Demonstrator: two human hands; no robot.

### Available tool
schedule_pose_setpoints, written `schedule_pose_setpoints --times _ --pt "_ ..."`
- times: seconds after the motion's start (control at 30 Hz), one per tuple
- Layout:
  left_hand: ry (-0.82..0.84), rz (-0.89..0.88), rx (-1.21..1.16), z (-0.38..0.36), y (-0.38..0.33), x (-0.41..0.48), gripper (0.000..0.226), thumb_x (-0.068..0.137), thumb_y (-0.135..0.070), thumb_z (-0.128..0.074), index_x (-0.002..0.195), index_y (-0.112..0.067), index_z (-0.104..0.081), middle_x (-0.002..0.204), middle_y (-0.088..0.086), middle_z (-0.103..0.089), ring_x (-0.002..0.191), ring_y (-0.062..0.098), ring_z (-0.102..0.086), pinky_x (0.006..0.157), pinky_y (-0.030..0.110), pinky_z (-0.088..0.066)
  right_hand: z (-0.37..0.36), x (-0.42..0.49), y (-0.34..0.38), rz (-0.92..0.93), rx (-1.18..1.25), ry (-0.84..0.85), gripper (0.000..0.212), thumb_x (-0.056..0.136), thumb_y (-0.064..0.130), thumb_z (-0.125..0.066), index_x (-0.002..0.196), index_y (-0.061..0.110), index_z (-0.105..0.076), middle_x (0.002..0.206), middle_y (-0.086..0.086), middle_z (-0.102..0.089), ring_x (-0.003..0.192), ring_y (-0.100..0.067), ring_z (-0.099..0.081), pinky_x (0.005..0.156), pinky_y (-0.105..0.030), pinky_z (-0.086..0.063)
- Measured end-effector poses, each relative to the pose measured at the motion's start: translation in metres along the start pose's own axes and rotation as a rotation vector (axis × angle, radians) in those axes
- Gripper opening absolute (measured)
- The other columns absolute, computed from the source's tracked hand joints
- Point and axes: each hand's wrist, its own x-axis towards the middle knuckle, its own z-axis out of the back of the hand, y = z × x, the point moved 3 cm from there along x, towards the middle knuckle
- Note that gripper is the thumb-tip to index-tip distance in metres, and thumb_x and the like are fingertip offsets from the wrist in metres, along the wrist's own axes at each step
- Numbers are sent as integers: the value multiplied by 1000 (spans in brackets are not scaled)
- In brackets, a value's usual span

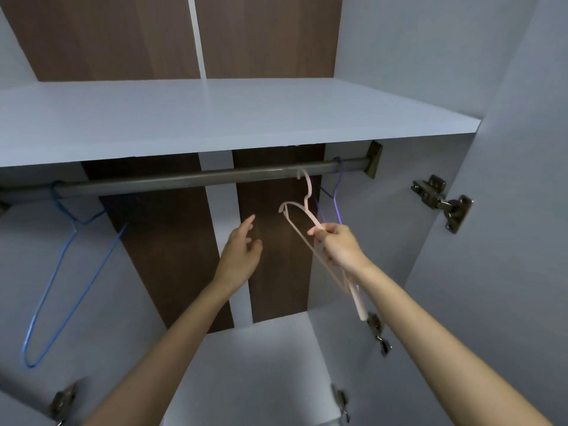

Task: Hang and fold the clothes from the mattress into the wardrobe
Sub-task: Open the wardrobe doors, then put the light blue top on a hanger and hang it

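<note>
The view looks into an open wardrobe [445,272] with pale grey-white panels. Its back wall is faced with dark brown wood-grain boards [172,256]. A flat pale grey-white shelf [215,118] crosses the frame from 9 o'clock to 2 o'clock, and a dark grey metal hanging rail [190,179] runs just beneath its front edge, ending in a bracket at 2 o'clock.

A slim pale pink plastic hanger [309,189] has its hook on the rail at about 1 o'clock from the frame's centre. Its body is tilted, with the lower end swung out toward the camera and down to 4 o'clock. The right hand [338,244], just right of centre, has its grip closed on the hanger's sloping shoulder, which is pinched between thumb and curled fingers. The thin lower bar passes under the palm.

The left hand [242,250] is at centre, at 9 o'clock from the right hand. Its grip is wide and holds nothing: the fingers are loose and the forefinger points up toward the rail. It is near the hanger's rounded left end but apart from it.

A blue wire hanger [76,222] hangs from the rail at 9 o'clock, its loop reaching down to 8 o'clock. A purple wire hanger [337,182] hangs at 1 o'clock, just behind the pink one and close to the bracket.

Metal door hinges are on the right door at 3 o'clock [442,201], lower down at 5 o'clock [378,333] and at 7 o'clock [63,401]. Both bare forearms enter from the bottom edge.
</note>
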Motion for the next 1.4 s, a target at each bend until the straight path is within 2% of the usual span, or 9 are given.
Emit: schedule_pose_setpoints --times 0.13,0.3,0.4,0.63,0.87,0.97,1.07,1.23,1.4 --pt "67 -91 50 -5 -12 -22 59 98 -19 -52 151 -26 -26 154 2 -31 140 19 -33 106 31 -34 24 -44 -4 -11 -169 -5 24 91 18 -53 70 22 -65 63 11 -51 30 4 -43 32 -8 -26" --pt "211 -222 134 -13 -23 -74 61 96 -26 -56 150 -27 -27 155 -3 -30 142 18 -28 115 39 -28 42 -127 -8 22 -362 42 33 91 39 -57 62 28 -70 53 6 -44 41 -6 -33 45 -19 -28" --pt "254 -304 214 -14 -23 -120 49 98 -27 -52 145 -26 -39 151 -4 -38 140 19 -33 112 49 -31 45 -190 -17 38 -349 14 37 88 48 -61 57 29 -67 58 -2 -39 47 -11 -31 54 -26 -28" --pt "397 -508 228 -17 -23 -244 23 98 -16 -50 111 -19 -69 107 -1 -69 101 25 -60 93 42 -41 44 -345 -68 -77 -285 -83 41 88 48 -63 56 23 -62 50 6 -31 48 -10 -26 50 -24 -25" --pt "790 -599 106 -51 -39 -387 25 97 -15 -53 113 -22 -70 96 -4 -70 93 20 -62 84 37 -47 66 -510 -120 -107 -316 -323 9 88 35 -68 92 27 -67 66 4 -57 57 -8 -46 62 -23 -39" --pt "919 -657 88 -77 -59 -448 25 98 -16 -52 114 -24 -70 96 -5 -69 94 18 -63 84 34 -46 78 -585 -143 -138 -327 -466 7 90 32 -66 94 26 -67 65 13 -61 50 -4 -45 55 -17 -33" --pt "1030 -727 78 -103 -78 -513 24 97 -17 -54 112 -24 -71 97 -6 -71 96 15 -64 82 26 -43 90 -663 -170 -237 -327 -612 8 91 32 -65 95 26 -67 75 12 -65 47 -6 -42 54 -25 -34" --pt "1261 -795 43 -132 -106 -645 20 95 -18 -58 108 -21 -72 99 -4 -73 99 17 -65 88 34 -46 101 -804 -209 -393 -303 -800 7 90 30 -65 93 24 -65 88 13 -66 55 5 -51 58 -19 -34" --pt "1434 -884 47 -145 -124 -790 20 95 -25 -59 108 -24 -73 106 -6 -72 102 16 -65 89 37 -47 96 -948 -235 -528 -266 -919 8 90 38 -62 96 31 -64 92 13 -68 81 -2 -62 79 -34 -50"
